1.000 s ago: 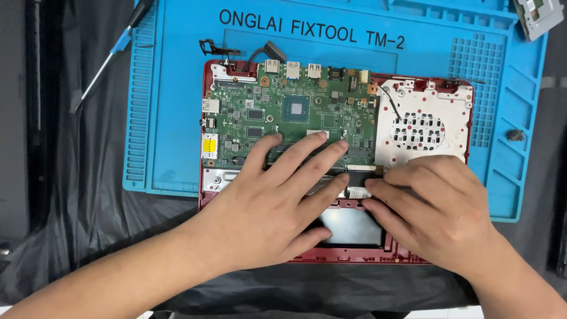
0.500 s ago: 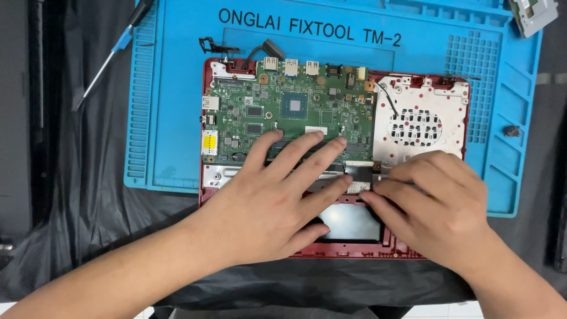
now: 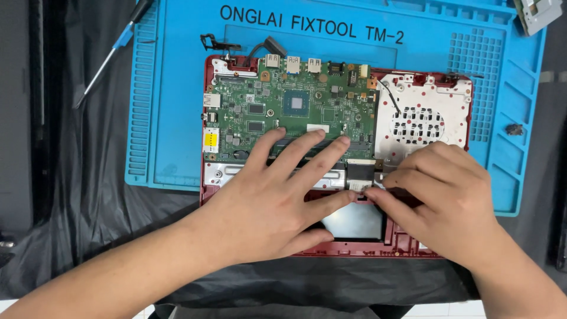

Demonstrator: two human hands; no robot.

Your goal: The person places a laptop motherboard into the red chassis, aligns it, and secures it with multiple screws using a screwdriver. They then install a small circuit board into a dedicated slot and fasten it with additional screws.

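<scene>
— From where is the scene viewed?
— A single head-worn view is given, aimed almost straight down, at close range, onto the blue ribbed silicone work mat (image 3: 177, 118).
— What is framed?
— The opened red plastic laptop base (image 3: 336, 156) is centred; both forearms are seen entering from the bottom edge. No second view is provided.

Opened red laptop base (image 3: 224, 195) flat on mat, green mainboard (image 3: 289, 115) exposed; small ribbon connector (image 3: 360, 174), possibly loose.
</scene>
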